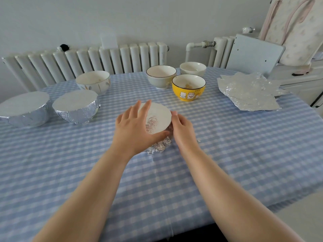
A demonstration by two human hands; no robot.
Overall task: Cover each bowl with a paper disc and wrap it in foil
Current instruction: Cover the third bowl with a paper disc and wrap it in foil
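Observation:
At the table's middle a foil-wrapped bowl (pixel 160 119) stands with a flat silver top and crumpled foil at its base. My left hand (pixel 135 126) lies flat over its near left side, fingers spread. My right hand (pixel 182 130) presses against its right side, fingers curled on the foil. Two wrapped bowls (pixel 76 107) (pixel 24 109) sit at the left. Uncovered bowls stand behind: a white patterned one (pixel 93 82), a dark-rimmed one (pixel 161 76), a plain white one (pixel 193 69) and a yellow cat bowl (pixel 188 87). Loose foil sheets (pixel 250 91) lie at the right.
The table carries a blue checked cloth (pixel 227 145). White radiators (pixel 87 62) line the wall behind it. A grey board (pixel 253 55) and a padded seat back (pixel 293 28) stand at the back right, beside a white cabinet (pixel 300 81).

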